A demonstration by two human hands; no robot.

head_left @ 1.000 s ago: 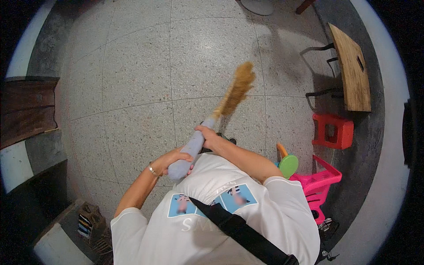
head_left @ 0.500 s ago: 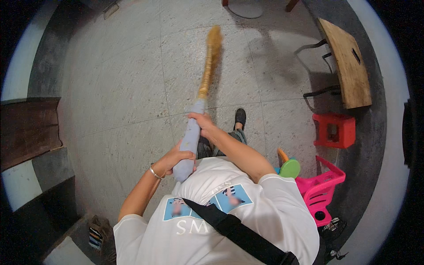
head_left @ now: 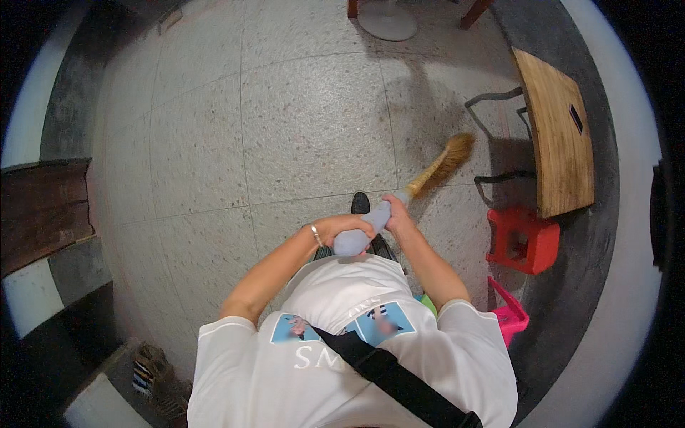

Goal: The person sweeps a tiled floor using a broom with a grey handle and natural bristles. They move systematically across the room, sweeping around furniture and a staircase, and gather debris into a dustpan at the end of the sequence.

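Observation:
A broom (head_left: 428, 175) with a thick pale-grey wrapped handle slants from my waist toward the far right. Its straw-coloured bristles fan out low over the speckled tile floor (head_left: 314, 128), in front of the wooden table. Near the handle's rounded butt end, my left hand (head_left: 344, 230) is closed around it, with a bracelet on that wrist. Farther along, my right hand (head_left: 397, 214) grips the handle just below the tan bound neck. Whether the bristles touch the floor I cannot tell.
To the right stands a small wooden-topped table (head_left: 560, 135) with dark bent legs. Beside it is a red plastic stool (head_left: 523, 240), and nearer, a pink plastic thing (head_left: 511, 317). A round grey base (head_left: 387, 21) sits at the far edge. On the left is a dark brown panel (head_left: 46, 214).
The broom has swung right, its bristles going from straight ahead to near the table. Both hands moved right with it, still gripping. The view has shifted slightly.

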